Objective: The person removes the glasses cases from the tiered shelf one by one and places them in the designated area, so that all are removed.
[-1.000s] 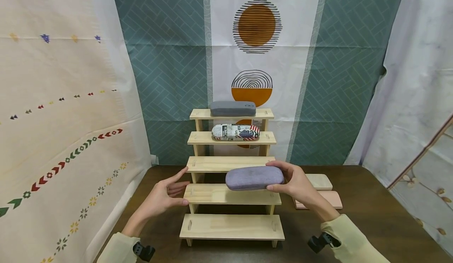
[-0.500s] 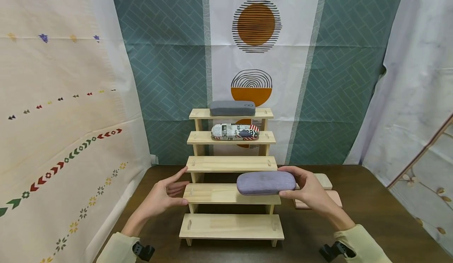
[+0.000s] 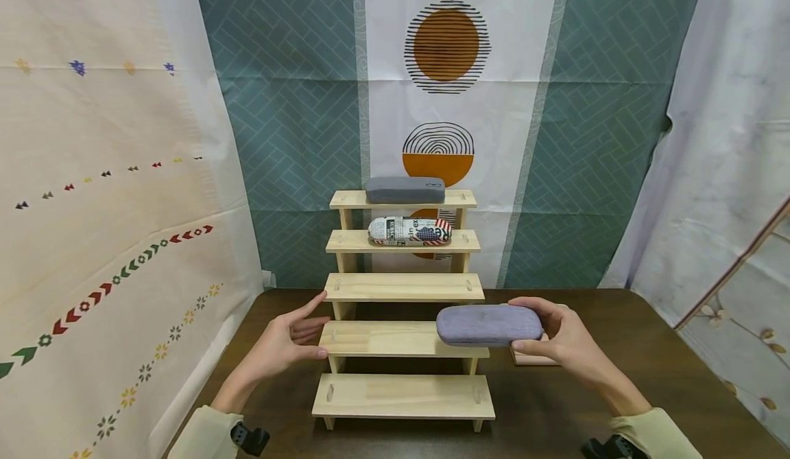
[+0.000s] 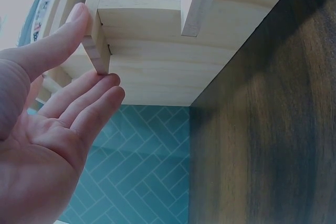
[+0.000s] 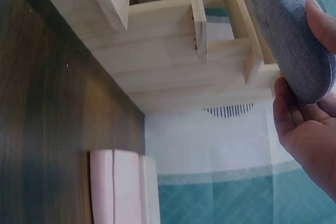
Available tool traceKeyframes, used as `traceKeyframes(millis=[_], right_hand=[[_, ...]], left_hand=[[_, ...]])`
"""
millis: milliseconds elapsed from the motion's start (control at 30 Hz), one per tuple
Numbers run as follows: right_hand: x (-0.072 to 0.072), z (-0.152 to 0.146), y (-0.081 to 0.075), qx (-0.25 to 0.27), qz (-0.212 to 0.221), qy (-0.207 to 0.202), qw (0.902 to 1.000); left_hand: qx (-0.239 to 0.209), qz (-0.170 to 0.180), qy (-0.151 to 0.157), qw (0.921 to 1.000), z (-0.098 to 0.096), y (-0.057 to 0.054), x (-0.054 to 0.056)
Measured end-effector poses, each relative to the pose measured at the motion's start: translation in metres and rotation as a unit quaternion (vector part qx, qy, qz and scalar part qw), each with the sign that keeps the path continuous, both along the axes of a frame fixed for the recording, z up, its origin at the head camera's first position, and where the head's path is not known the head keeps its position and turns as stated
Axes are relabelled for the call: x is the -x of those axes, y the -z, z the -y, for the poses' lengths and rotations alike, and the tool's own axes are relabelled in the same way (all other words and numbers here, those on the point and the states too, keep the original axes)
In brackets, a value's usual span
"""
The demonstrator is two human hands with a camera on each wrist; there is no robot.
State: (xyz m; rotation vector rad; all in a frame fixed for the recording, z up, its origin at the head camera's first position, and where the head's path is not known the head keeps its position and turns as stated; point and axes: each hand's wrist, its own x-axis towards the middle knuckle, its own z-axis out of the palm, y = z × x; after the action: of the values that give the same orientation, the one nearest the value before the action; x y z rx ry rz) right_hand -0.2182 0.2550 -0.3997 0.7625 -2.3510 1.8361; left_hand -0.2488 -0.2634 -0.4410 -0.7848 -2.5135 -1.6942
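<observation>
In the head view my right hand point(image 3: 570, 342) grips one end of a purple-grey fabric glasses case point(image 3: 487, 325), thumb in front and fingers behind. The glasses case point(image 5: 294, 35) slants across the upper right of the right wrist view. It hangs over the right end of the second tier of a stepped wooden display rack point(image 3: 401, 390). At the rack's left side, my left hand point(image 3: 290, 339) holds the end of that same tier. The thumb point(image 4: 76, 17) is at the board's front edge, the other fingers point(image 4: 107, 90) at its back corner.
A grey glasses case point(image 3: 404, 190) sits on the top tier, a newspaper-print one point(image 3: 410, 231) on the tier below. A pink case point(image 5: 126, 187) and a whitish one point(image 5: 149, 190) lie on the dark wooden table point(image 3: 592, 322) right of the rack. Patterned cloths point(image 3: 296, 136) hang around.
My right hand has moved right and slightly down with the purple-grey glasses case, from over the middle of the rack toward its right side. My left hand has stayed in place.
</observation>
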Motion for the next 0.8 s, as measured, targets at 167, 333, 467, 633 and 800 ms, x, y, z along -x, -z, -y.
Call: traceKeyframes(millis=[167,333,467,633,800], right_hand=[[-0.002,-0.014,0.001,-0.005,-0.008,0.007,0.9999],[-0.005,-0.028,0.002,-0.016,-0.025,0.011,0.9995],[-0.007,-0.04,0.003,-0.018,-0.028,0.008,0.9994],[-0.01,-0.053,0.004,-0.021,-0.022,0.003,0.9995],[-0.013,-0.066,0.007,-0.028,-0.018,0.002,0.9994]], left_hand=[[-0.001,-0.002,0.001,1.0,0.001,0.0,0.0],[0.002,-0.002,0.001,1.0,0.001,0.0,0.0],[0.003,-0.001,0.0,1.0,0.001,0.0,0.0],[0.004,-0.001,0.001,1.0,0.001,0.0,-0.001],[0.004,0.0,0.002,1.0,0.001,0.0,-0.001]])
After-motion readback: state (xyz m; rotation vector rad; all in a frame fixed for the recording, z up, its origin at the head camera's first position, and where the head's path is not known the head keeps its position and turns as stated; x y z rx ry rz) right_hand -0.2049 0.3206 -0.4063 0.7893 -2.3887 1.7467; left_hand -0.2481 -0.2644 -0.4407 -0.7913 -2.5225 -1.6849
